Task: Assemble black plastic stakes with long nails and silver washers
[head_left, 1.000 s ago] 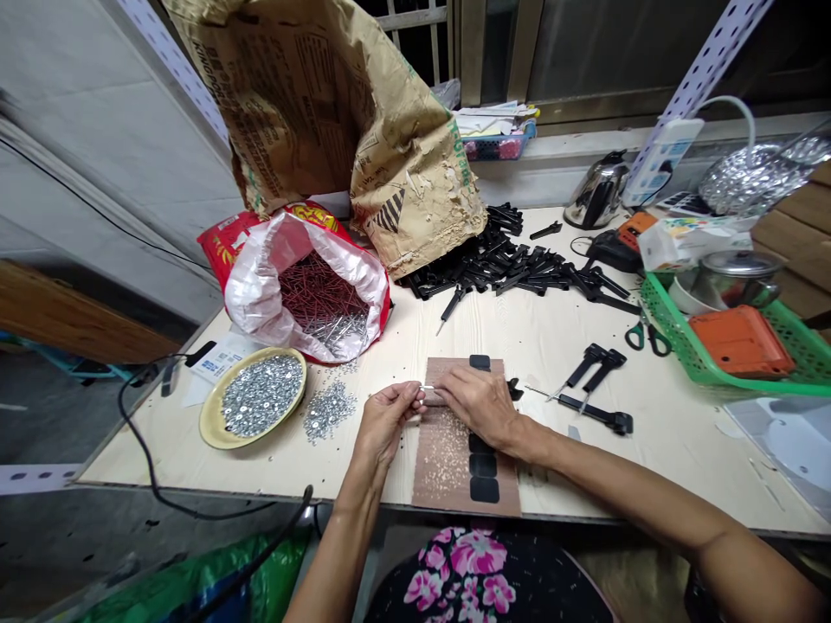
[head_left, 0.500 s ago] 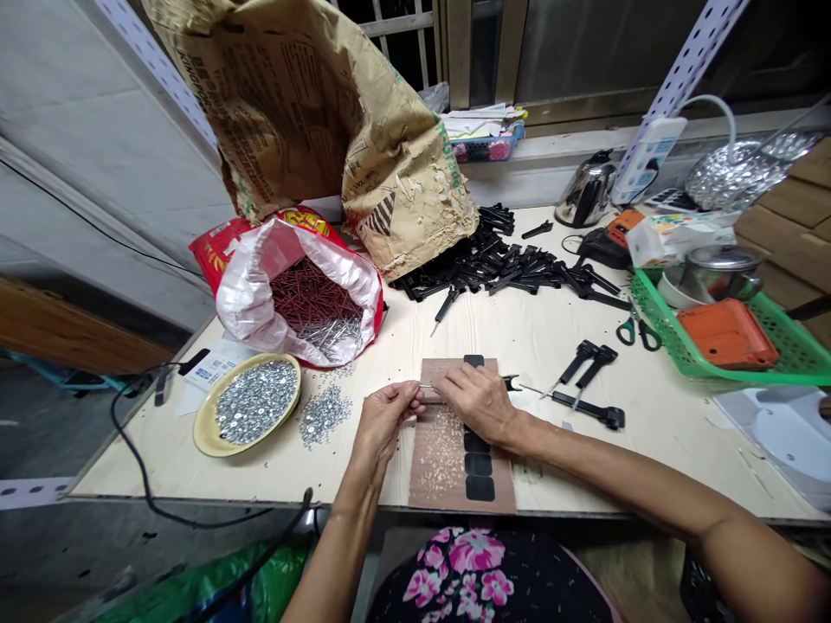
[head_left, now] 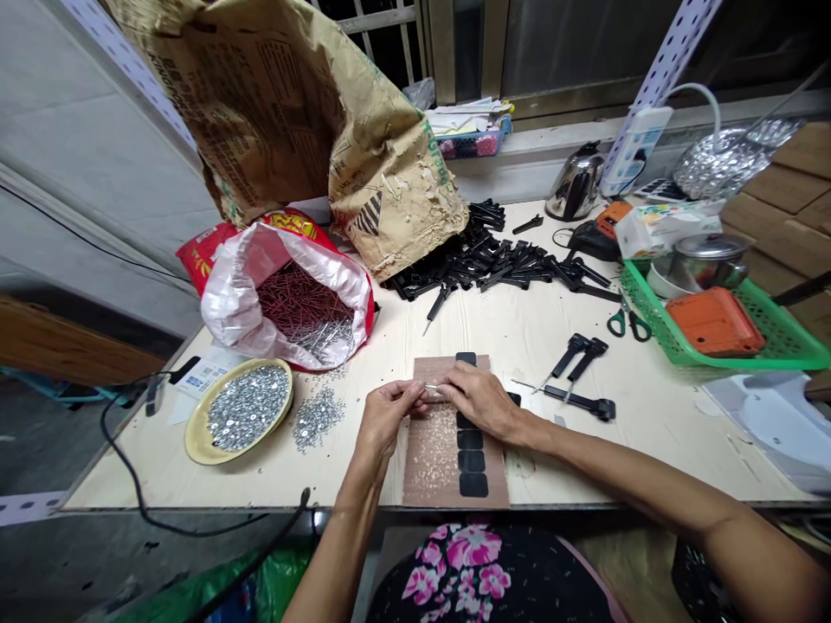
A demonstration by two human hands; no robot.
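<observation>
My left hand [head_left: 388, 415] is closed, thumb and forefinger pinched at the left end of a thin silvery pin [head_left: 432, 389]; any smaller piece in the fingertips is hidden. From the right, my right hand [head_left: 481, 401] curls palm down over the pin's other end. A black plastic part [head_left: 514, 398] pokes out behind that hand, mostly covered by it. Both hands are above a brown board [head_left: 428, 484] sprinkled with pale crumbs, with a column of black rounded pads [head_left: 472, 462] along it. Several black plastic pieces with metal pins [head_left: 581, 403] lie to the right.
On the left are a yellow bowl [head_left: 286, 411] of small metal washers, a loose washer pile [head_left: 318, 417] and a red-white sack [head_left: 224, 298] of long nails or screws. Black parts [head_left: 499, 264] spill from a paper sack [head_left: 396, 208]. Scissors [head_left: 628, 324] lie near a green basket [head_left: 681, 350].
The view shifts, so the whole table slides left in the picture. My hands come slightly closer together along the pin, and less black plastic shows beyond my right hand.
</observation>
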